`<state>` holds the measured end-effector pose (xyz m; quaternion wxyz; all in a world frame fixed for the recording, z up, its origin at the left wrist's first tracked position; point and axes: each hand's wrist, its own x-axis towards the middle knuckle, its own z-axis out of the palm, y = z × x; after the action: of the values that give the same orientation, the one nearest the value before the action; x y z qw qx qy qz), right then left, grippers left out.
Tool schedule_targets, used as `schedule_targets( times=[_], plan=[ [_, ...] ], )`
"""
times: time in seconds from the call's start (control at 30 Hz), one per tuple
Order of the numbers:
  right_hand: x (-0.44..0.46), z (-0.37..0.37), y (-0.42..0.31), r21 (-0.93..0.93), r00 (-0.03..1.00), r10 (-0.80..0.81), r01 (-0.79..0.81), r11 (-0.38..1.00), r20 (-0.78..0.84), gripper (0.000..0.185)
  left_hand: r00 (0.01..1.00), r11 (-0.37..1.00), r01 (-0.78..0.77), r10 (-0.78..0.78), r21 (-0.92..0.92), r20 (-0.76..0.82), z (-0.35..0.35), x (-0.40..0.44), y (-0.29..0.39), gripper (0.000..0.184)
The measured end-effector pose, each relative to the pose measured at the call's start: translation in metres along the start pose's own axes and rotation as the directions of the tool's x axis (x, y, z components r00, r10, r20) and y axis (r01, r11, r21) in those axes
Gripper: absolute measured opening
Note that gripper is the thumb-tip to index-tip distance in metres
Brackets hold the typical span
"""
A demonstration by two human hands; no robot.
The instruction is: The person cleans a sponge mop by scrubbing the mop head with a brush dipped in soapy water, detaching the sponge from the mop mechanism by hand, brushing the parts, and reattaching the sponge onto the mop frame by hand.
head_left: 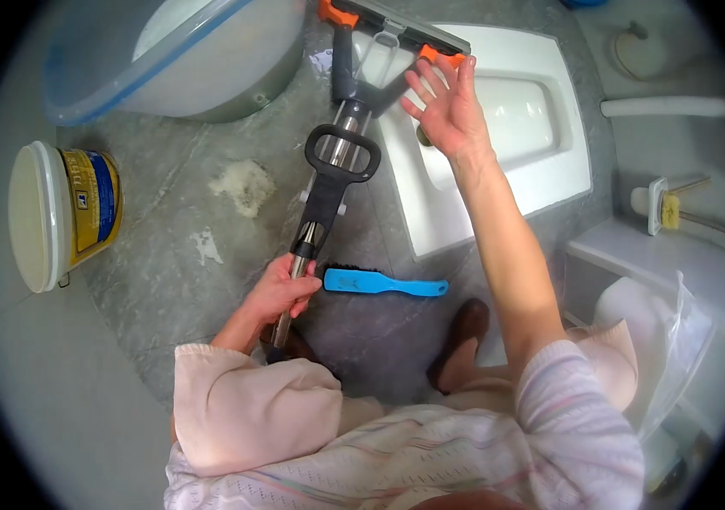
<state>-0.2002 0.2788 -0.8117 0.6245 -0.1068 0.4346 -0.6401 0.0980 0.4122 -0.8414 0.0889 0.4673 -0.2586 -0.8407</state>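
Note:
A squeeze mop with a steel pole, a dark grey lever handle and orange end clips slants across the middle of the view. My left hand is wrapped round the lower pole. At the mop's head, my right hand is held palm up with fingers spread, close by the right orange clip. Whether its fingertips touch the clip I cannot tell. Just right of my left hand, a blue scrubbing brush with dark bristles lies on the floor.
A white squat toilet is set in the grey tiled floor. At upper left stands a large translucent basin; below it, a yellow-labelled bucket lies tipped. A white pipe and a ledge run along the right wall.

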Motion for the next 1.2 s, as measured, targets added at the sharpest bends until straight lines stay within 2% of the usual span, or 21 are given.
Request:
schedule_targets(
  times=[0.1,0.2,0.3,0.33,0.43,0.47,0.6,0.67,0.7,0.77,0.83,0.87,0.93,0.97,1.0,1.03,1.07,1.1,1.13,1.2],
  plan=[
    [0.001,-0.008,-0.002,0.037,0.999,0.007,-0.009,0.999,0.054,0.087,1.0,1.0,0.008,-0.008,0.012,-0.002,-0.003,-0.003,-0.001,0.023],
    [0.004,-0.016,0.0,-0.061,1.0,0.01,-0.011,0.998,-0.015,0.075,0.999,0.999,0.032,-0.032,0.02,0.011,-0.007,-0.011,-0.008,0.023],
    [0.015,-0.042,0.023,-0.163,0.967,0.11,-0.149,0.975,-0.23,0.053,0.997,0.999,0.041,-0.04,-0.009,0.067,-0.019,-0.023,-0.026,0.022],
    [0.018,-0.046,0.028,-0.138,0.935,0.156,-0.209,0.968,-0.319,0.034,0.995,0.999,0.05,-0.048,-0.015,0.083,-0.022,-0.027,-0.032,0.022],
    [0.022,-0.055,0.049,-0.014,0.923,0.221,-0.237,0.971,-0.316,0.034,0.989,0.994,0.102,-0.099,-0.026,0.107,-0.029,-0.043,-0.043,0.022],
    [0.025,-0.056,0.054,0.094,0.942,0.238,-0.222,0.971,-0.237,0.032,0.987,0.992,0.124,-0.12,-0.029,0.108,-0.032,-0.048,-0.045,0.023],
    [0.022,-0.056,0.068,0.225,0.889,0.328,-0.266,0.937,-0.318,0.027,0.953,0.944,0.29,-0.299,0.157,0.037,-0.048,-0.064,-0.061,0.019],
    [0.011,-0.057,0.076,0.173,0.925,0.3,-0.264,0.949,-0.234,0.023,0.944,0.906,0.316,-0.33,0.282,0.002,-0.053,-0.068,-0.066,0.022],
    [0.002,-0.059,0.081,0.149,0.936,0.293,-0.267,0.952,-0.195,0.021,0.951,0.875,0.281,-0.308,0.395,0.005,-0.056,-0.074,-0.066,0.024],
    [-0.014,-0.058,0.088,0.115,0.953,0.272,-0.258,0.959,-0.135,0.017,0.963,0.769,0.199,-0.267,0.608,0.023,-0.061,-0.087,-0.051,0.03],
    [-0.03,-0.051,0.087,0.08,0.969,0.239,-0.233,0.969,-0.06,0.016,0.954,0.455,0.173,-0.298,0.873,-0.034,-0.076,-0.097,-0.023,0.028],
    [-0.044,-0.039,0.083,0.062,0.967,0.238,-0.233,0.97,-0.092,0.012,0.95,0.262,0.152,-0.305,0.953,-0.068,-0.09,-0.098,-0.008,0.027],
    [-0.055,-0.037,0.091,0.071,0.969,0.244,-0.241,0.968,-0.038,0.011,0.998,0.198,0.055,-0.031,0.979,-0.05,-0.1,-0.084,0.048,0.017],
    [-0.059,-0.037,0.096,0.074,0.969,0.245,-0.244,0.967,-0.003,0.01,0.989,0.071,-0.071,0.134,0.995,0.061,-0.058,-0.076,0.104,0.031],
    [-0.062,-0.039,0.1,0.067,0.966,0.252,-0.256,0.964,0.061,0.011,0.953,-0.135,-0.171,0.23,0.976,0.198,-0.025,-0.058,0.147,0.034],
    [-0.065,-0.038,0.105,0.043,0.965,0.256,-0.259,0.965,0.063,0.012,0.914,-0.161,-0.229,0.304,0.96,0.269,0.005,-0.04,0.175,0.036],
    [-0.065,-0.039,0.109,0.02,0.964,0.258,-0.259,0.966,0.062,0.012,0.805,-0.377,-0.372,0.324,0.848,0.497,0.02,-0.012,0.195,0.043],
    [-0.066,-0.039,0.112,-0.005,0.964,0.259,-0.259,0.966,0.058,0.013,0.759,-0.464,-0.41,0.304,0.785,0.576,0.041,0.017,0.206,0.055],
    [-0.066,-0.037,0.113,-0.001,0.966,0.255,-0.255,0.967,0.032,0.016,0.749,-0.491,-0.453,0.242,0.744,0.616,0.064,0.041,0.215,0.059],
    [-0.061,-0.034,0.11,0.001,0.969,0.246,-0.246,0.969,0.018,0.019,0.756,-0.567,-0.432,0.197,0.701,0.625,0.09,0.09,0.218,0.06]
  ],
)
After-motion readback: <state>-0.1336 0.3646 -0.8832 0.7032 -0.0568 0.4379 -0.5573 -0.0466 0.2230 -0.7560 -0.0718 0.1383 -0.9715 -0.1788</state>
